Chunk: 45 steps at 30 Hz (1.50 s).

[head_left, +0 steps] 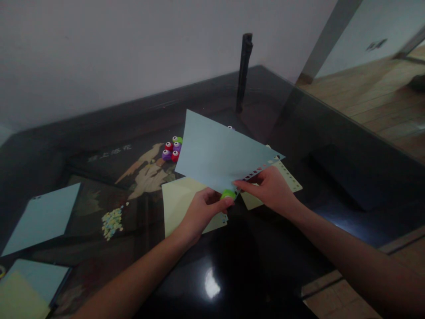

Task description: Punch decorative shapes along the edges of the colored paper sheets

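A pale blue sheet of paper is held tilted above the table, with a row of small punched holes along its near edge. My left hand is closed around a green craft punch, which sits on the sheet's near corner. Thumb and fingers of my right hand pinch the same punched edge. Beneath lie pale yellow sheets, some with punched edges too. Several round punches with eye-like tops, in red, purple and green, stand partly behind the blue sheet.
Left of my hands is a small heap of punched-out paper bits on the dark glossy table. Another blue sheet and stacked blue and yellow paper lie at the left. A dark post rises at the back.
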Each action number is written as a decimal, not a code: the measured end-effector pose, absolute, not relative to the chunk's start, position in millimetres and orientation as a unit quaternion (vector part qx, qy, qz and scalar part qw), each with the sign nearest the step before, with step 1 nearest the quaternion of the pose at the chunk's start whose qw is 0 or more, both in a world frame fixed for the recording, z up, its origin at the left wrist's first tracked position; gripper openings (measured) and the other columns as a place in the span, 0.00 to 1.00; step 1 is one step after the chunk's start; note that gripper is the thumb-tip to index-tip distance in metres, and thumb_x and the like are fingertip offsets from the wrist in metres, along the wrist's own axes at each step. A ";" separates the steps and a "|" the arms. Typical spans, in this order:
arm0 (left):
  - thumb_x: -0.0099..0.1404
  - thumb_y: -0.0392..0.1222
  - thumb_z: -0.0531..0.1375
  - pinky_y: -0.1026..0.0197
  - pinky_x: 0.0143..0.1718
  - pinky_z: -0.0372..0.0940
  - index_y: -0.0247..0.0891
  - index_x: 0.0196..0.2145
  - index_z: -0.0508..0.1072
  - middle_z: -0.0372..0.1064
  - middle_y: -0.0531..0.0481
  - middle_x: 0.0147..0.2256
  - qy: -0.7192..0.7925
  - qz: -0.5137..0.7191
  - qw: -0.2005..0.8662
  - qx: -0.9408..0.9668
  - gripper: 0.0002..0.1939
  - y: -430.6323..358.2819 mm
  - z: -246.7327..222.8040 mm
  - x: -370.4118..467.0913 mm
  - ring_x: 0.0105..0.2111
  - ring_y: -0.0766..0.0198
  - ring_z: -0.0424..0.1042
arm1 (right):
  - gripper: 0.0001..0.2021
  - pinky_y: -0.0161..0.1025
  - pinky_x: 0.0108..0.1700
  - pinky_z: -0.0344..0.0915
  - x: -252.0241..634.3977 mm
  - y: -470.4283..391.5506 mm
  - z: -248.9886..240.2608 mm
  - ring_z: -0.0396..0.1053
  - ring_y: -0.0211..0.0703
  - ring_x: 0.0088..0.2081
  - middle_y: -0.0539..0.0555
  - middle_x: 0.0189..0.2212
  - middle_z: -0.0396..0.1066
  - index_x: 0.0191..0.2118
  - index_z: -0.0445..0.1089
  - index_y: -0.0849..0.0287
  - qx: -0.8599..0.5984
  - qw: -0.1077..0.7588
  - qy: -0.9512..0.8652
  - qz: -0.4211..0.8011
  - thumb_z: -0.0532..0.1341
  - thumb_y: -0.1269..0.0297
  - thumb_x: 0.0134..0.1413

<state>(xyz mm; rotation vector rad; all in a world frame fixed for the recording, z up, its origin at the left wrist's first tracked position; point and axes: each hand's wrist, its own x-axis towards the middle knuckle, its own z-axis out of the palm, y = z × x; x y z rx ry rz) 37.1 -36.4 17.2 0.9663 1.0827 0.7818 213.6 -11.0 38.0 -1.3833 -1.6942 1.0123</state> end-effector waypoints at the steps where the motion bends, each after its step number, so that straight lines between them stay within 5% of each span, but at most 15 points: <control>1: 0.50 0.46 0.67 0.62 0.31 0.62 0.33 0.32 0.73 0.74 0.47 0.29 0.482 0.349 0.679 0.430 0.15 -36.5 17.6 37.1 0.28 0.64 0.69 | 0.04 0.36 0.28 0.66 213.5 -11.0 38.2 0.72 0.41 0.26 0.53 0.23 0.76 0.25 0.72 0.60 -0.536 0.357 -0.655 0.394 0.63 0.66 0.45; 45: 0.52 0.47 0.66 0.61 0.32 0.63 0.34 0.29 0.73 0.73 0.48 0.27 0.490 0.362 0.662 0.436 0.13 -41.7 20.4 38.3 0.27 0.65 0.68 | 0.05 0.37 0.28 0.68 211.9 -12.3 39.1 0.72 0.42 0.27 0.52 0.23 0.75 0.25 0.72 0.59 -0.522 0.357 -0.637 0.440 0.63 0.64 0.44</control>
